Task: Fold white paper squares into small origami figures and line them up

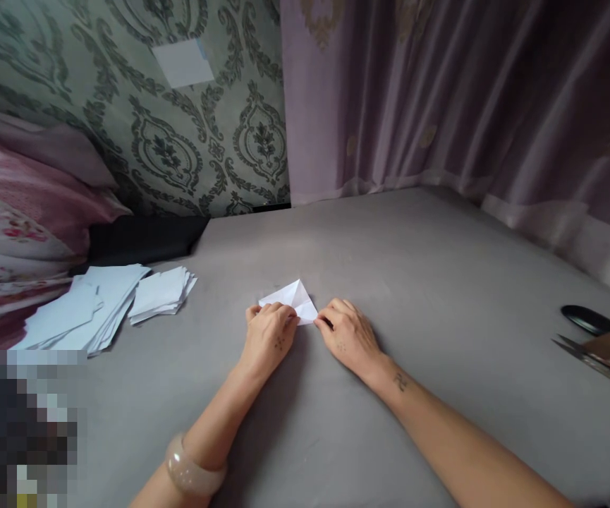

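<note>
A small sheet of white paper [300, 296], creased and folded to a point at its far end, lies on the grey surface in front of me. My left hand [273, 324] covers its near left part, with the fingers closed on that edge. At the paper's near right corner, my right hand [345, 328] pinches the tip between thumb and forefinger. Part of the paper is hidden under my left fingers. A pale bangle [193, 469] sits on my left forearm.
Stacks of white paper [85, 310] and smaller white sheets [161, 293] lie at the left, near a black flat object [149, 238]. Scissors [595, 360] and a black oval item [593, 321] are at the right edge. Curtains [389, 99] hang behind the grey surface [389, 247].
</note>
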The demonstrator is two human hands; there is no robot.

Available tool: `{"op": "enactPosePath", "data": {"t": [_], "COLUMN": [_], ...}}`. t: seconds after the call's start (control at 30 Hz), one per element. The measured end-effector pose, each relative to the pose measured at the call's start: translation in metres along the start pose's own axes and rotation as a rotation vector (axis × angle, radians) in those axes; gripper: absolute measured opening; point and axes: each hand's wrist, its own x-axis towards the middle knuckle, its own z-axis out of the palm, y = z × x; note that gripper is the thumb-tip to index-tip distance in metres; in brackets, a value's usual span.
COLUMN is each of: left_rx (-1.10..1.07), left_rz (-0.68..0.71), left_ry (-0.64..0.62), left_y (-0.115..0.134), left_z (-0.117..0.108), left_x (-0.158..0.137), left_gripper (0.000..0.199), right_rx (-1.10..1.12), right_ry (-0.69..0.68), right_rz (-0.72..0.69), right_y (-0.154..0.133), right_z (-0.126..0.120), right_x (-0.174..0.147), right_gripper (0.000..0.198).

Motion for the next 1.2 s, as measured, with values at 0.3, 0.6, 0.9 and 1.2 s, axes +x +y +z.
{"op": "enactPosePath", "data": {"t": [0.3, 0.6, 0.9, 1.2], "left_rx": [-0.028, -0.038, -0.028, -0.017], "left_rz": [0.03, 0.071, 0.065, 0.062], "left_ry": [-0.006, 0.006, -0.006, -0.033], "left_y": [-0.01, -0.018, -0.018, -0.012], "left_z": [0.008, 0.018, 0.017, 0.011], "left_x": [0.005, 0.007, 0.008, 0.007], "left_gripper": [0.013, 0.014, 0.013, 0.013], "right_rx": [-0.027, -0.048, 0.074, 0.36], "right_ry": [-0.015, -0.073, -0.066, 0.014], "right_rz": [0.017, 0.037, 0.138, 0.13], "right_y": [-0.001, -0.004, 0.003, 0.012], "right_z": [0.003, -0.001, 0.005, -0.001], "right_x": [0.002, 0.004, 0.007, 0.004], "right_gripper": [0.016, 0.015, 0.006, 0.02]}}
